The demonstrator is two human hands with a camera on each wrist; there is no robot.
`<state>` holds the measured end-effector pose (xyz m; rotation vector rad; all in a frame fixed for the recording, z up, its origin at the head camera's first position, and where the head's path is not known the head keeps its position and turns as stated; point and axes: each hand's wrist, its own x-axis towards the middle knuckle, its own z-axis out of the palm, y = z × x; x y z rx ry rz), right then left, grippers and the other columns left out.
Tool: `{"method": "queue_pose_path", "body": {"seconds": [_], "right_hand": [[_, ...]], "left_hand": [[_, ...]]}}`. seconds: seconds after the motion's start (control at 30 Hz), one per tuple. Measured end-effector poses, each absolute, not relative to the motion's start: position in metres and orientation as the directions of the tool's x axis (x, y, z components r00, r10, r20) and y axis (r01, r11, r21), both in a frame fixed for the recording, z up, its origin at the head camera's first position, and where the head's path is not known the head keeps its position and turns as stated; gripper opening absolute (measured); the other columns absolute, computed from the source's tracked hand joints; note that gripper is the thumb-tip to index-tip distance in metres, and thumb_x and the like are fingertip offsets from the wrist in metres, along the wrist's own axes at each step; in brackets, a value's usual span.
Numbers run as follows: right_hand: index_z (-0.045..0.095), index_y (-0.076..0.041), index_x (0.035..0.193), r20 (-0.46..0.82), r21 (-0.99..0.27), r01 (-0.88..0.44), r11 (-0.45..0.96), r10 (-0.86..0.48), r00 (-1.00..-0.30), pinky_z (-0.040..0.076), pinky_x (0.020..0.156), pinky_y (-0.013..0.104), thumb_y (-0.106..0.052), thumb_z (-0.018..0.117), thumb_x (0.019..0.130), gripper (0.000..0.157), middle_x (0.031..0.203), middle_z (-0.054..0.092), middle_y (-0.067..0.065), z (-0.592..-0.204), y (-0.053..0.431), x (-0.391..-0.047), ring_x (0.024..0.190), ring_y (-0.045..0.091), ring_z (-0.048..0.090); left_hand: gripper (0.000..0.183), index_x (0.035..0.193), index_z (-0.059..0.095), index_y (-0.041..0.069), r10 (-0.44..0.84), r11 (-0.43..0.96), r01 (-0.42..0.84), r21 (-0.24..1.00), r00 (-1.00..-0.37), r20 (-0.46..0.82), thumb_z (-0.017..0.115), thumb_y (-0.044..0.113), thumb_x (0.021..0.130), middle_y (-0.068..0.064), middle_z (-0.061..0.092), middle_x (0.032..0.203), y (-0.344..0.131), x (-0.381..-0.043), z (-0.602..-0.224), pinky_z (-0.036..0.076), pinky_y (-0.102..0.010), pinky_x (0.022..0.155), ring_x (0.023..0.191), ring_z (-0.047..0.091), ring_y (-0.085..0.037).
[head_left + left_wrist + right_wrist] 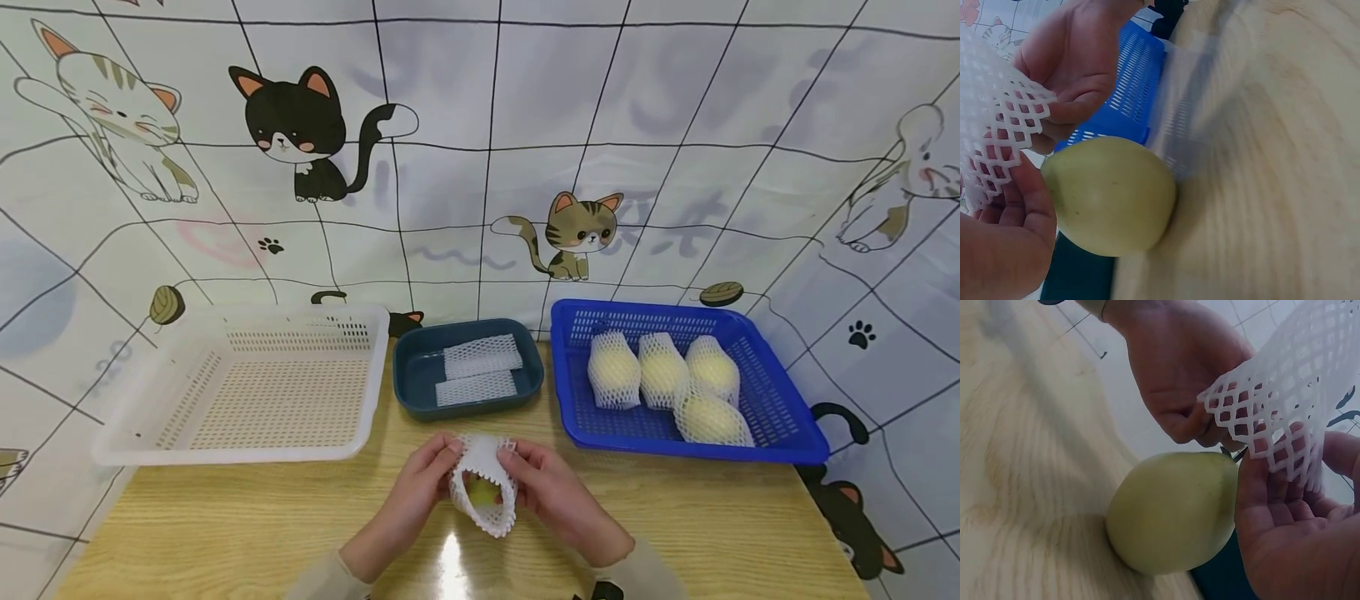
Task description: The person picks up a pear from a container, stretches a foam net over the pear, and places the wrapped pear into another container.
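Between both hands, over the front middle of the table, a white foam net sleeve [480, 454] is held stretched, with its mouth gaping. My left hand [420, 492] pinches one side of it, and my right hand [555, 496] pinches the other. A smooth yellow-green pear [482, 492] shows through the mouth in the head view. In the left wrist view the pear [1113, 197] rests on the table just below the net's edge. Its short stem end points towards the fingers in the right wrist view, beside the net sleeve [1279, 406].
A teal tray [403, 392] with two flat foam nets [480, 358] stands behind the hands. To the right is a blue basket [600, 437] holding several net-wrapped pears [615, 371]. A white basket [225, 457] stands at the left. Patterned cloth [450, 167] rises behind.
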<state>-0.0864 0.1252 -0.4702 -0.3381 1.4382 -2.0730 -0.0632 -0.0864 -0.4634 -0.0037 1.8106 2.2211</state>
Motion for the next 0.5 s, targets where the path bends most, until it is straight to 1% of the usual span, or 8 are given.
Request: {"method": "queue_pose_path", "body": {"seconds": [0.17,0.27,0.4,0.5], "right_hand": [[0.064,-0.006,0.114,-0.133,-0.924,0.315,-0.216,-0.590,-0.796,0.057,0.079,0.025,-0.021,0.049,0.111,0.021,0.103,0.070,-0.001,-0.476,0.127,-0.085,0.091,0.009,0.066],[0.064,-0.007,0.113,-0.136,-0.928,0.310,-0.207,-0.587,-0.798,0.056,0.079,0.024,-0.021,0.049,0.111,0.021,0.102,0.070,-0.002,-0.480,0.128,-0.085,0.091,0.008,0.065],[0.063,-0.007,0.110,-0.157,-0.933,0.310,-0.181,-0.570,-0.807,0.054,0.076,0.022,-0.021,0.050,0.111,0.019,0.100,0.067,-0.002,-0.485,0.130,-0.085,0.088,0.007,0.063],[0.062,-0.007,0.108,-0.183,-0.935,0.317,-0.159,-0.551,-0.814,0.052,0.074,0.021,-0.021,0.052,0.110,0.018,0.097,0.064,-0.003,-0.487,0.130,-0.086,0.085,0.006,0.060]], "left_hand": [[0.026,0.107,0.056,0.000,0.218,-0.151,-0.228,0.962,-0.957,-0.193,0.051,0.025,0.110,0.001,0.062,0.096,-0.090,-0.061,-0.473,0.052,-0.027,0.077,0.087,0.060,-0.010],[0.030,0.110,0.056,-0.002,0.222,-0.132,-0.239,0.962,-0.953,-0.206,0.051,0.028,0.110,0.000,0.066,0.095,-0.092,-0.060,-0.478,0.053,-0.027,0.076,0.087,0.061,-0.012],[0.035,0.114,0.055,-0.005,0.198,-0.121,-0.234,0.965,-0.958,-0.208,0.050,0.030,0.110,-0.006,0.072,0.098,-0.094,-0.059,-0.482,0.054,-0.028,0.075,0.086,0.064,-0.014],[0.036,0.116,0.054,-0.006,0.174,-0.130,-0.230,0.964,-0.963,-0.206,0.050,0.029,0.110,-0.010,0.073,0.099,-0.094,-0.058,-0.485,0.055,-0.028,0.074,0.085,0.065,-0.014]]}}
